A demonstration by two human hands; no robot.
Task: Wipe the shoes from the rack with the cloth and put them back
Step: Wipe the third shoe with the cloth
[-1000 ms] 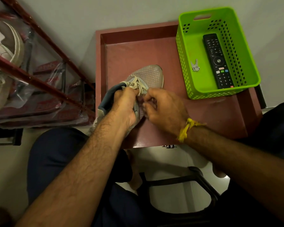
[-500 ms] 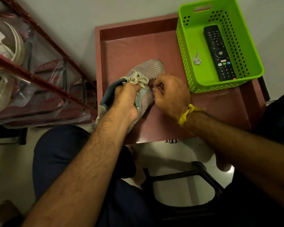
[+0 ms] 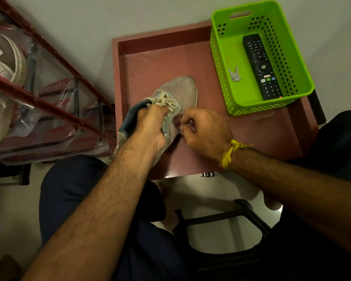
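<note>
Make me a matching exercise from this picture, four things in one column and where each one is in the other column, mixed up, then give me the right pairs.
Things
1. grey mesh sneaker
2. black remote control
3. yellow thread band
4. white strappy sandal

Places
A. on the red metal shoe rack
B. in the lime green plastic basket
C. on the reddish-brown table, held by the left hand
D. around the wrist of the right hand

Pairs: 1-C, 2-B, 3-D, 4-A
</note>
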